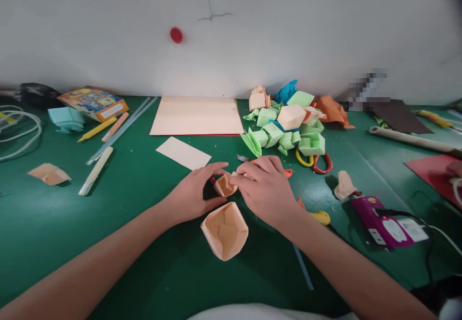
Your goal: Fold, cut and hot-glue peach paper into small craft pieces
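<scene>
Over the middle of the green table, a small folded peach paper box point(225, 186) sits between my hands, its hollow side facing me. Fingers and thumb of my left hand point(195, 190) curl round its left side. At its right edge, my right hand point(265, 185) pinches the paper, and its fingertips partly hide that side. A larger open peach paper box point(224, 233) rests just in front of my hands. Behind my left hand lies a flat cream paper strip point(183, 153). The blade of a cutter point(243, 158) shows beyond my right hand.
Folded green and peach paper pieces point(285, 122) are heaped by the wall, near red-and-yellow scissors point(314, 160). Cream sheets point(198, 115) lie at the back. Glue sticks point(96, 171) are on the left. A purple power strip point(382, 219) with cables and a yellow-handled tool point(320, 218) lie right.
</scene>
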Available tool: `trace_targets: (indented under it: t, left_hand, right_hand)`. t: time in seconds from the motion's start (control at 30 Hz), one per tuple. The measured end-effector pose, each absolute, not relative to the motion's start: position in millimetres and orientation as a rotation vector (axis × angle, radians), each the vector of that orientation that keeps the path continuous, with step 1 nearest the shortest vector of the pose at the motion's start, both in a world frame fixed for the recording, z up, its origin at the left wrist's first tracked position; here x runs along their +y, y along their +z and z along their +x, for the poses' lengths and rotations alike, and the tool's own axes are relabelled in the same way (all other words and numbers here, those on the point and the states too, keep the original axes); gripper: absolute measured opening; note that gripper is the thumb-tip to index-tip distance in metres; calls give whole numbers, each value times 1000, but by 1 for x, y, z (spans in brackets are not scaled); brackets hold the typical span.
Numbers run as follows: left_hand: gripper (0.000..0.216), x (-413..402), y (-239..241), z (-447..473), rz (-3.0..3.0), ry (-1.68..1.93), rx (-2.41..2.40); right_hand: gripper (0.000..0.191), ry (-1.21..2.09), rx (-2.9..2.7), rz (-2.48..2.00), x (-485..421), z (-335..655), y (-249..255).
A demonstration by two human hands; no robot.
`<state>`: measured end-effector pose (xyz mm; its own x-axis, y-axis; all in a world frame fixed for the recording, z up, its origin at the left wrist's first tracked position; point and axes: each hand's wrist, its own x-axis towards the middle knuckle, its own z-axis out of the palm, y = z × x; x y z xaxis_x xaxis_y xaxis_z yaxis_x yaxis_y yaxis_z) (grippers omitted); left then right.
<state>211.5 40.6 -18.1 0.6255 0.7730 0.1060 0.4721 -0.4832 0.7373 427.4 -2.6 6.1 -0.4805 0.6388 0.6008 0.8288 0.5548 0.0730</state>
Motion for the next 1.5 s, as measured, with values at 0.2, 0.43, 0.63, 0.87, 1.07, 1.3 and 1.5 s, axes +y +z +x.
trace_targets:
  t: [0.2,0.43,0.63,0.87,1.07,1.3,1.5]
  left_hand:
    - [77,41,-16,209,2141,504,956]
    - [78,43,-16,206,2072,494,930]
    - [76,44,-16,207,2009,514,863]
    - [74,43,-17,206,1995,523,868]
    - [74,43,-18,206,2078,523,884]
    - [70,42,-18,207,2054,564,853]
    - [67,42,-16,208,2074,571,839]
  right_hand:
    - [27,-579,-2294,-1055,0,432,4]
    - [26,-631,-2399,-1020,-2,436,3]
    - [25,-655,-2420,-1037,-1,434,1]
    - [27,-744,-2497,-965,2,428,9]
    - [30,-751,-2546,-939,6,424,14]
    - [32,-751,-2530,-900,6,424,12]
    - [32,-778,-2543,-806,7,427,10]
